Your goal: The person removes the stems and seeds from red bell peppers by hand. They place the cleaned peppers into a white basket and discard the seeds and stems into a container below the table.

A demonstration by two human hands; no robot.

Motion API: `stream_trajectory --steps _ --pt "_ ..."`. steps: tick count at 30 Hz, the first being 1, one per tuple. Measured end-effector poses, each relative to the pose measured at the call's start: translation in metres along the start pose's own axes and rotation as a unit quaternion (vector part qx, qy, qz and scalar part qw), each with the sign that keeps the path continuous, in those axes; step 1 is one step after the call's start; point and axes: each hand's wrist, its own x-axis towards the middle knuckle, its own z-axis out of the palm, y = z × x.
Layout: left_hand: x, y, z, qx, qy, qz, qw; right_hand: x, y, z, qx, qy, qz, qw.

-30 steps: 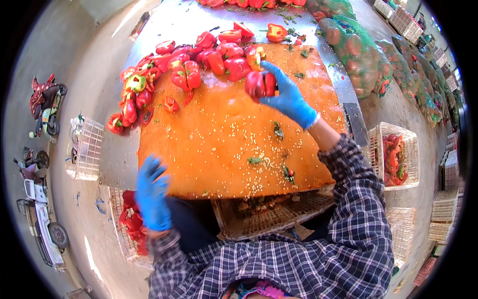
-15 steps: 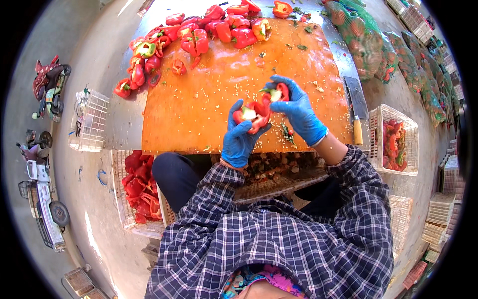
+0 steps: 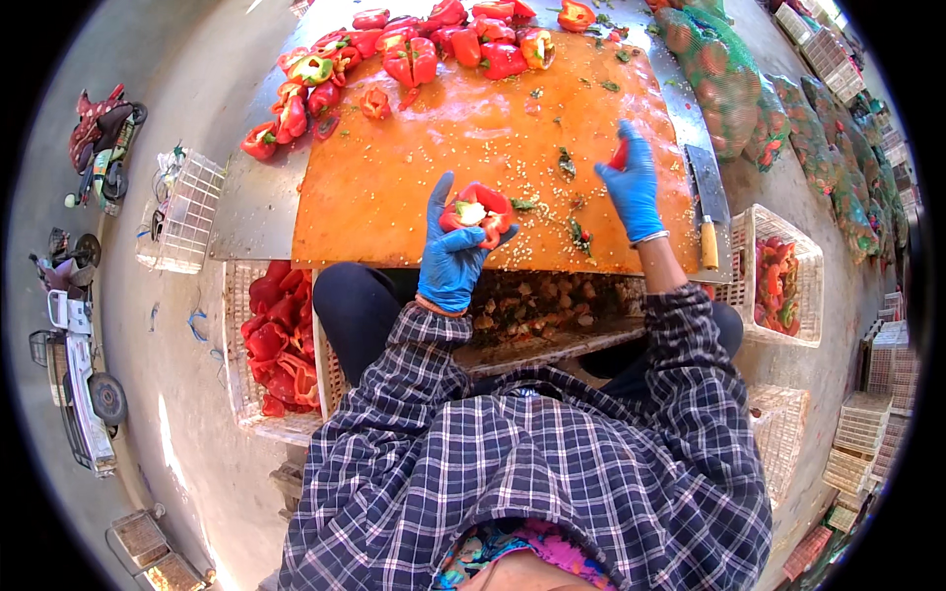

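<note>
Over the near part of an orange cutting board (image 3: 434, 138), my left hand (image 3: 451, 261) in a blue glove is closed round a red bell pepper piece (image 3: 477, 211), its hollow and pale core facing up. To the right, my right hand (image 3: 634, 187), also gloved in blue, is closed on a smaller red pepper piece (image 3: 619, 155), mostly hidden by the fingers. Pale seeds and green scraps (image 3: 579, 234) are scattered between the hands. A pile of cut red peppers (image 3: 409, 63) lies along the far left of the board.
A cleaver (image 3: 708, 187) with a wooden handle lies right of the board. Crates of red peppers stand at the left (image 3: 229, 345) and right (image 3: 813, 286). Scraps fill a container (image 3: 552, 347) below the table's front edge. Net sacks (image 3: 724, 84) stand at the far right.
My right hand has moved away to the right, taking its pepper piece apart from the one in my left hand. My left hand keeps its piece. The whole view has shifted slightly.
</note>
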Motion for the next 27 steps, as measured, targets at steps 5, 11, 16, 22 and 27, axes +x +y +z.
stream_trajectory --steps 5,11,16,22,27 --pt "-0.010 -0.009 0.006 0.198 -0.043 0.093 0.975 -0.032 -0.047 0.000 -0.289 -0.149 -0.240 0.915" --pt "-0.028 -0.025 0.002 0.395 -0.078 0.170 0.899 -0.105 -0.124 0.023 0.152 -0.316 0.266 0.898" --pt "-0.040 -0.024 -0.004 0.529 -0.170 0.220 0.802 -0.118 -0.130 0.013 0.196 -0.376 0.332 0.842" --pt "-0.044 -0.017 0.001 0.099 -0.127 -0.110 0.981 -0.128 -0.107 0.004 0.031 -0.410 0.204 0.889" --pt "-0.042 -0.020 0.004 0.204 -0.072 -0.122 0.969 -0.132 -0.109 0.004 0.174 -0.447 0.228 0.848"
